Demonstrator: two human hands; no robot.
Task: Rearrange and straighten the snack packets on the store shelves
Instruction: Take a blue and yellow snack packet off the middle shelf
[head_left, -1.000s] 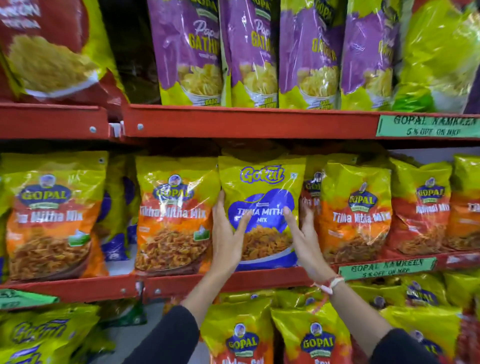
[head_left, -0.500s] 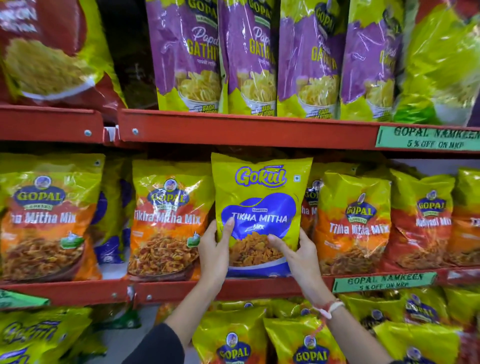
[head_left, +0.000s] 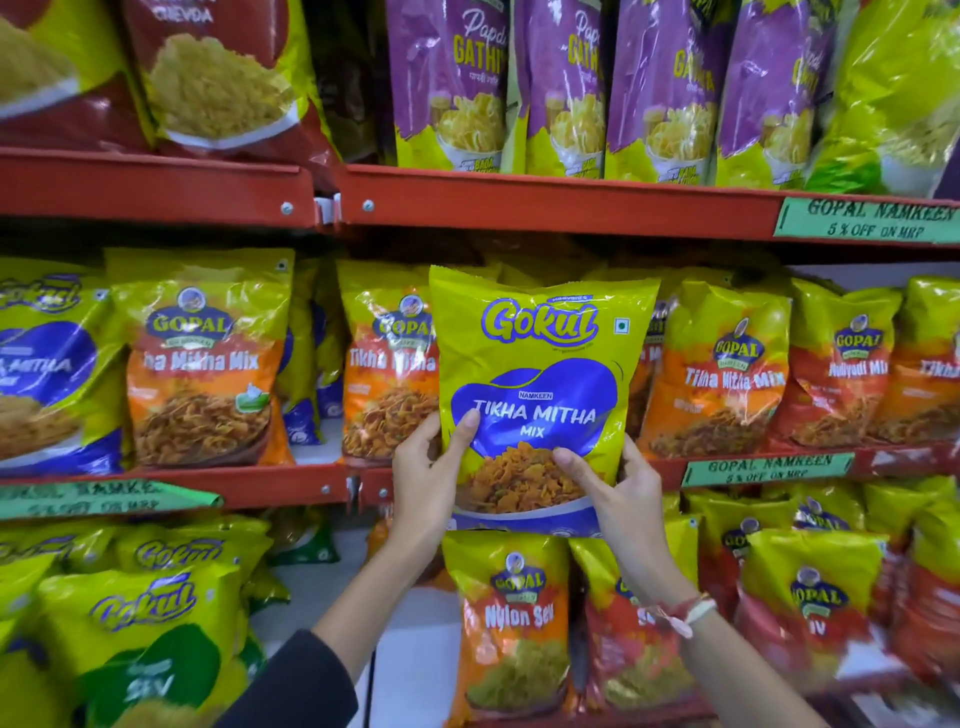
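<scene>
Head view: the Gokul Tikha Mitha packet (head_left: 540, 395) sits at the centre, held upright in front of the middle shelf (head_left: 260, 483), its bottom edge hanging below the shelf lip. The left hand (head_left: 423, 473) grips its lower corner at 8 o'clock, thumb on the front; the right hand (head_left: 621, 493) clasps the corner at 4 o'clock. The packet looks light, puffy and slick (glossy film, crushable contents), so low corners or side seams seem the best hold. Compared with a second ago, it is pulled out and lower, clear of the Gopal packets (head_left: 722, 374) at 3 o'clock.
</scene>
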